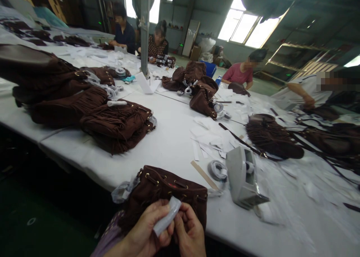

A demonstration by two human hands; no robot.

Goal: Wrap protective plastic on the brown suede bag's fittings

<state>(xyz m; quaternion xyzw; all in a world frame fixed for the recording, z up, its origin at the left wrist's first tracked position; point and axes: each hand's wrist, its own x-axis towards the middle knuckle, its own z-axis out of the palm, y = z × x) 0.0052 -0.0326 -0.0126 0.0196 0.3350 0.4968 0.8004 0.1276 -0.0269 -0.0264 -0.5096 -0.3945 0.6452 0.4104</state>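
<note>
A small pale wrapped roll (167,216) is held between my two hands, in front of a dark brown drawstring bag (174,187). My left hand (150,227) has its thumb and fingers closed round the roll. The fingers of my right hand (189,229) pinch at the roll's upper right side. The bag lies at the table's near edge, with gold eyelets along its rim and clear plastic wrap (125,190) at its left corner. My hands cover part of the bag's lower front.
Brown fringed bags (118,125) are piled at the left of the white table (168,137). A grey tape dispenser (243,178) and a tape-like roll (218,170) stand at the right. Paper scraps, straps and more bags lie beyond. Several people work across the table.
</note>
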